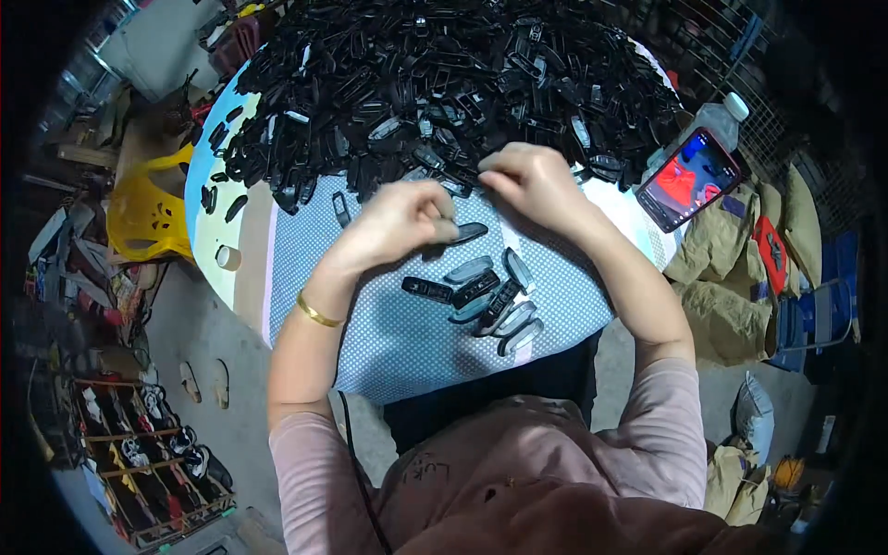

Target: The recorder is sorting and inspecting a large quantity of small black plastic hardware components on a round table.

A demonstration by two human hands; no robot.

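Nearest the body, a cluster point(475, 289) of black and grey pieces lies at mixed angles on the table point(388, 342). Just beyond it is a single black piece point(470, 232), its long axis running mostly left to right, the right end angled slightly away. The left hand point(407, 220) is nearer to it, fingers curled; the piece lies by its fingertips, toward the right, but whether they pinch it I cannot tell. Farther out, the right hand point(529, 176) bends at the near edge of the heap point(416, 92), its grip blurred and unclear.
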